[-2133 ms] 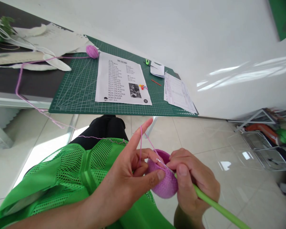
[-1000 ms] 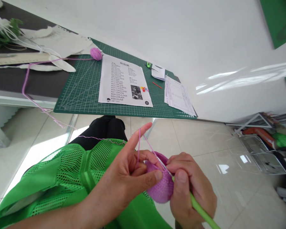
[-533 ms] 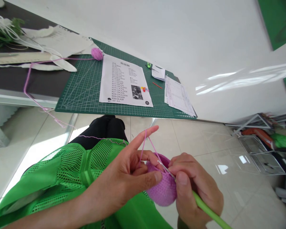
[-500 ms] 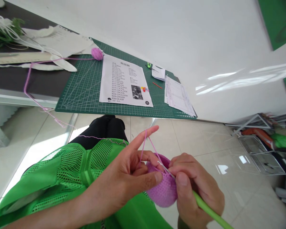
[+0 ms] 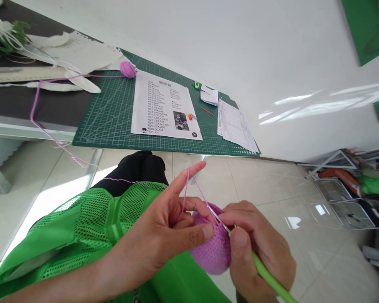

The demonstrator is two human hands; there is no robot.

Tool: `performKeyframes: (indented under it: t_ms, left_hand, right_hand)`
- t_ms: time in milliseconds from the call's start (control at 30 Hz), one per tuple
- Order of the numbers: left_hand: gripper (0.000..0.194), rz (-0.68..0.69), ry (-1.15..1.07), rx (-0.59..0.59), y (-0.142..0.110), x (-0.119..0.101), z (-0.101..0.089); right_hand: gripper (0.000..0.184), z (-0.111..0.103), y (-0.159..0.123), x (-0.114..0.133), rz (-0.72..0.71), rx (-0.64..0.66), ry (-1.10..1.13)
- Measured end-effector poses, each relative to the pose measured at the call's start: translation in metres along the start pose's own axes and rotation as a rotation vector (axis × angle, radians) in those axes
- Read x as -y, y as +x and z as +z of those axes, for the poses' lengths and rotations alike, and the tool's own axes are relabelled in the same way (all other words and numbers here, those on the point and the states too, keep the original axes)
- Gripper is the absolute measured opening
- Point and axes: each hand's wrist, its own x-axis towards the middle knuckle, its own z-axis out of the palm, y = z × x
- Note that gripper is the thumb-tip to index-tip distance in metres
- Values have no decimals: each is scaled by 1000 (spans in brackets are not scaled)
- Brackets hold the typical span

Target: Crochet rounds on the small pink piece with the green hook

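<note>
a: what's hard to see down by your hands?

b: most of the crochet hook (image 5: 265, 275). my right hand (image 5: 259, 256) has its grip closed round the green handle, and the handle runs off the bottom edge. only a sliver of the metal tip shows, right at the rim of the purple crochet piece (image 5: 212, 249), and whether it sits in a stitch i can't tell. my thumb covers part of that rim.

a: and the left?

b: my left hand (image 5: 164, 240) has its grip pinched on the piece, thumb on the front, other fingers behind and hidden. the index finger points up with the purple yarn (image 5: 187, 191) looped over it. the piece hangs over my lap, above the green mesh vest (image 5: 91, 227).

a: further out?

b: the yarn trails left up onto the surface (image 5: 34, 105) to a small yarn ball (image 5: 127, 69) on the green cutting mat (image 5: 110, 113). a printed pattern sheet (image 5: 164, 107) lies on the mat, its text too small to read. another paper (image 5: 236, 126) lies to the right.
</note>
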Motion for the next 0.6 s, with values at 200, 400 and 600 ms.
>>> performKeyframes:
  t_ms: [200,400,600]
  left_hand:
    - [101,-23,-22,-22,0,0,0]
    - [99,-58,-32,-5,-3,1,-4]
    - [100,-87,-54,23,-6,-3,-2]
  right_hand:
    - [19,3,-4,-3,49,-54,125]
    - [24,7,0,4,93,-115,133]
    - [27,-10,9,1,110,71,236]
